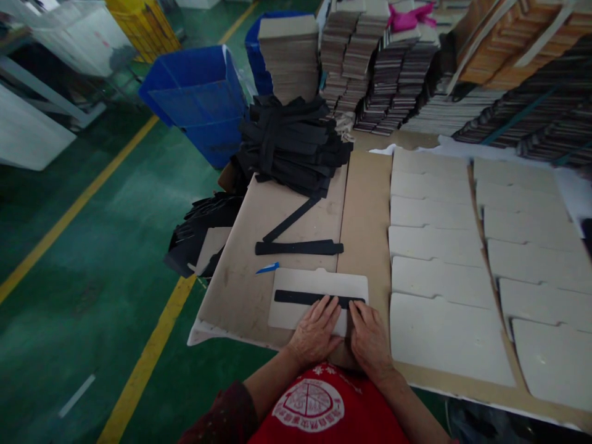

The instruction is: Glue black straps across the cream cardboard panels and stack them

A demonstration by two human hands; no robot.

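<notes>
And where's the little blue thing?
In the head view, the blue thing lies left of centre, by the upper left corner of the board under the hands.

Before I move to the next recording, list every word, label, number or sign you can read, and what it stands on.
Red garment, white emblem: characters along its lower edge, too small and blurred to quote reliably.
Same garment, above the emblem: white characters, unreadable.
Black strip and pale board: no lettering visible.
</notes>
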